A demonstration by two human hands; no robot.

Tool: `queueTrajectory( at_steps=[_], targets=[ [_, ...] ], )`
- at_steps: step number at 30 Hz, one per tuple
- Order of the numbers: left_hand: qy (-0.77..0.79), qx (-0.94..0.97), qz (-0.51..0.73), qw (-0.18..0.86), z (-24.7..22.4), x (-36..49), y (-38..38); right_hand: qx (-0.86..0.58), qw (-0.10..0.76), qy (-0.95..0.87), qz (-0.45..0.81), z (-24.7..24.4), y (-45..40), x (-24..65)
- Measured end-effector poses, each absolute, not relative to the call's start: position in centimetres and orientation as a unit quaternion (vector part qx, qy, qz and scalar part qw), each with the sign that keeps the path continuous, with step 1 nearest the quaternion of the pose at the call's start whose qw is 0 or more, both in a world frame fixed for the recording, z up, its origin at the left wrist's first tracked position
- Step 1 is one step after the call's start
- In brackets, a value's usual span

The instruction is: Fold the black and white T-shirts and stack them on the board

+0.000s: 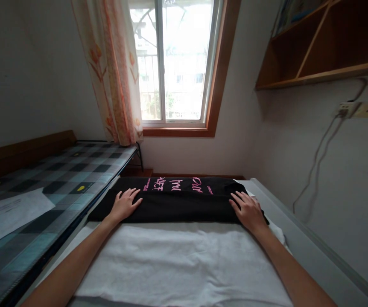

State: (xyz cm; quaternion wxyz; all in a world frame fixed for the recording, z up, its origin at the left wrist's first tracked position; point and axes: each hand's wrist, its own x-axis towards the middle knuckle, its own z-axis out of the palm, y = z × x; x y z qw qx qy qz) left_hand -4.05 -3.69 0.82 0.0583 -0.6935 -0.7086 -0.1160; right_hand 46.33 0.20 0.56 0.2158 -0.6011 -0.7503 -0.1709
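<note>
A black T-shirt (184, 207) with pink lettering lies folded lengthwise into a wide strip, sideways across the far end of a white cloth (184, 260). On its left part rests my left hand (127, 204), palm down with the fingers spread. My right hand (247, 209) lies flat on the right part of the shirt, near its collar end, its fingers also apart. Neither hand grips the fabric. The shirt's underside is hidden.
To the left stands a bed with a checked mattress (103, 164) and a sheet of paper (14, 215) on it. A curtain (116, 85) hangs by the window (184, 64). At right are a wall shelf (325, 72) and a socket (347, 109) with dangling cables.
</note>
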Motion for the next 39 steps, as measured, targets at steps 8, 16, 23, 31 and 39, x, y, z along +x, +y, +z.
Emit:
queueTrajectory(
  at_steps=[8,16,23,31,39],
  targets=[
    [-0.793,-0.598,-0.106,0.056,2.1,-9.3,-3.8,-0.593,0.184,-0.780,-0.073,-1.1,0.6,45.2],
    [-0.813,-0.560,-0.138,0.079,1.9,-11.3,-4.2,-0.593,0.181,-0.782,-0.060,-0.8,0.6,45.4],
    [-0.820,-0.545,-0.147,0.089,1.8,-11.3,-4.5,-0.592,0.184,-0.782,-0.062,-0.6,0.3,45.2],
    [-0.701,-0.689,-0.128,0.133,1.2,-8.2,-4.6,-0.568,0.187,-0.796,-0.093,-0.2,-0.2,44.9],
    [-0.687,-0.722,-0.075,0.023,0.4,-7.7,-4.8,-0.581,0.141,-0.796,-0.094,-0.4,-0.5,44.5]
  ],
)
